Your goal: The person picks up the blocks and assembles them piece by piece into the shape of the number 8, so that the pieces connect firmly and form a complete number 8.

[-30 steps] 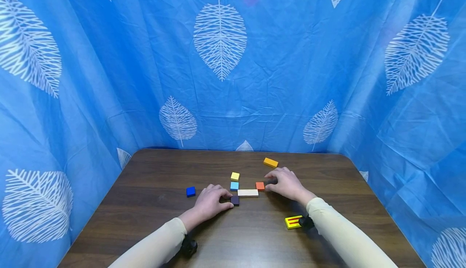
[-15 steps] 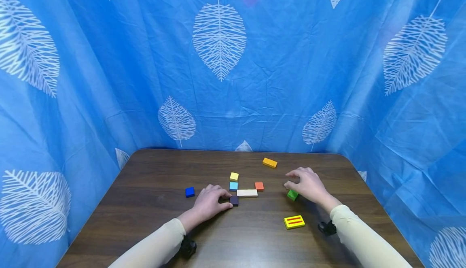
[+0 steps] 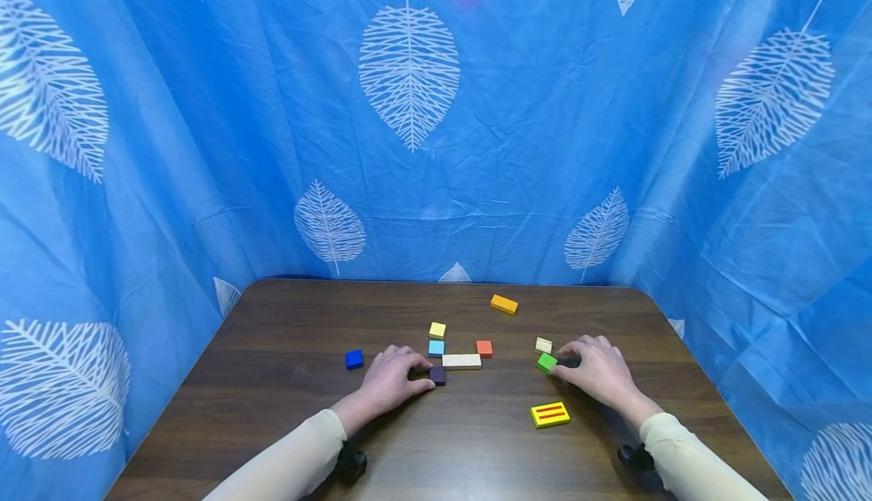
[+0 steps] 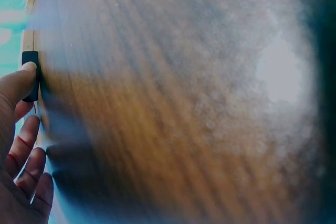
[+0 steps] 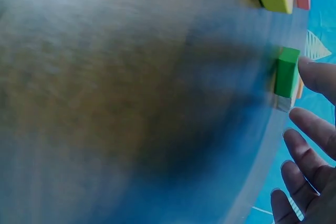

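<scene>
My left hand [image 3: 393, 377] pinches a small black block [image 3: 437, 376] between thumb and forefinger on the table; in the left wrist view the thumb [image 4: 21, 81] lies over the face of that block. The black block stands at the left end of a long cream block [image 3: 462, 362]. My right hand [image 3: 599, 368] is beside a green block [image 3: 547, 363], thumb close to it, though contact is hard to tell. Its fingers are spread and relaxed in the right wrist view, apart from the green block. Just behind that block lies a small pale striped block [image 3: 543, 345].
Behind the cream block are a light-blue block [image 3: 436, 348], a pale yellow block [image 3: 437, 330] and a red block [image 3: 484, 348]. A dark-blue block [image 3: 354, 359] lies left, an orange block [image 3: 504, 304] far back. A yellow block with red stripes [image 3: 549, 415] is nearer me.
My right hand has moved right, away from the red block, then lowered nearer to me by the green block, uncovering the pale striped block. The left hand stays on the black block.
</scene>
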`<state>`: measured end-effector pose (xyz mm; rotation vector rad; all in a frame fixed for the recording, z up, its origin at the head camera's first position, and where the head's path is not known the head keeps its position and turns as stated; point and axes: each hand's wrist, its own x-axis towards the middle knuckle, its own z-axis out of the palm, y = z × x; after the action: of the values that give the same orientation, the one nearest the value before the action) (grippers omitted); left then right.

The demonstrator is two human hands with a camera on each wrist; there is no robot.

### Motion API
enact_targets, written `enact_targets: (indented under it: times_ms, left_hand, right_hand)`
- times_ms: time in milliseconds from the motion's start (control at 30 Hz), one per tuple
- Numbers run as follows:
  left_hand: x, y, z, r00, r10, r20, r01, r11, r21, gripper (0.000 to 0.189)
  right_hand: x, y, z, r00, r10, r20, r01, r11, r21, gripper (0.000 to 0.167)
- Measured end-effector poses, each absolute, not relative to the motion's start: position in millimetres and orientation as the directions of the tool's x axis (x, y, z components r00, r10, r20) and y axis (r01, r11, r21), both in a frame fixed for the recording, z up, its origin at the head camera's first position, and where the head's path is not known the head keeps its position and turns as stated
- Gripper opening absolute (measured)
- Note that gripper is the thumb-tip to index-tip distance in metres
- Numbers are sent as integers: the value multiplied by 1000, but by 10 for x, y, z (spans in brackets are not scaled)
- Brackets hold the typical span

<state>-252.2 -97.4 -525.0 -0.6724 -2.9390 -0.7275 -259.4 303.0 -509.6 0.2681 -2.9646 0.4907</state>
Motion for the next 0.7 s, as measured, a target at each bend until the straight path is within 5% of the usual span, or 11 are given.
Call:
enact_targets:
  times_ms: [700]
  left_hand:
    - [-2527, -970, -5267, -911, 391, 133, 408, 801, 438, 28]
  right_hand:
    - [-2538, 2948, -5171, -981, -122, 148, -164, 934, -317, 42]
